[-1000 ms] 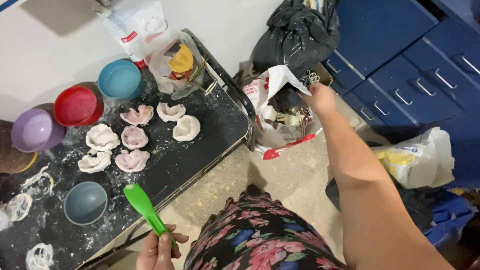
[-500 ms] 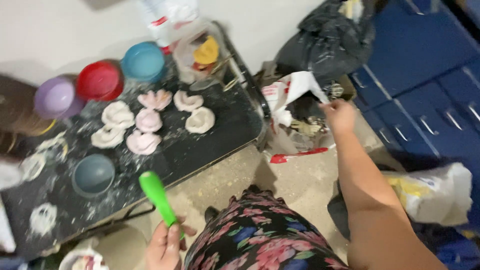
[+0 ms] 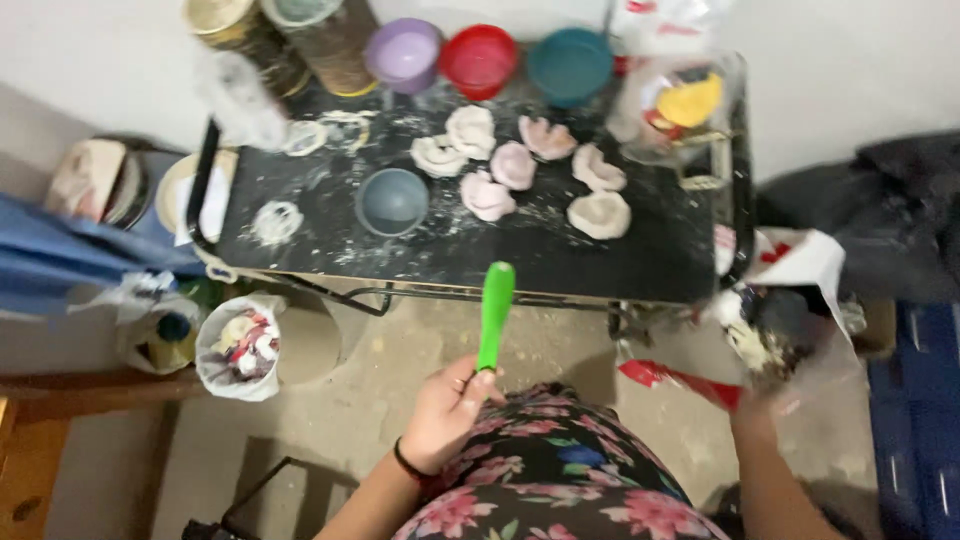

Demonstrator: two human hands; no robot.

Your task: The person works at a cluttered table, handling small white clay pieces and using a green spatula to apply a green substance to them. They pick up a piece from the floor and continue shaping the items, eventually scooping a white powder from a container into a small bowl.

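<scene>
Left hand (image 3: 452, 408), at about 6 o'clock in the view, clamped around the base of a green spatula-like tool (image 3: 494, 315), blade pointing up toward 12 o'clock and held clear of the table edge, likely to keep it out of the flour. Right hand (image 3: 757, 412), at about 4 o'clock, mostly hidden and blurred beside a clear plastic bag of scraps (image 3: 775, 335); grip impossible to tell, though fingers seem to reach into the bag's mouth. Red strip (image 3: 680, 382) hanging from the bag toward 8 o'clock. Hands well apart, floral dress (image 3: 560, 480) between them.

Ahead, at 12 o'clock from the tool, a black tabletop (image 3: 560, 255) dusted white. Seven pale, flower-shaped moulded pieces (image 3: 514, 165) grouped near the middle, spaced apart, seemingly so as not to stick together. Grey bowl (image 3: 392, 201) just at 9 o'clock of the group. Purple bowl (image 3: 403, 50), red bowl (image 3: 478, 57) and teal bowl (image 3: 569, 64) lined along the far edge at 12 o'clock, out of the working area. Clear container with something yellow inside (image 3: 690, 105) at 2 o'clock. Two tall tins (image 3: 290, 35) at 11 o'clock.

Below the table at 8 o'clock, a small bag of mixed waste (image 3: 240, 345) on the concrete floor (image 3: 400, 400). Dark cloth (image 3: 890, 210) at 3 o'clock.
</scene>
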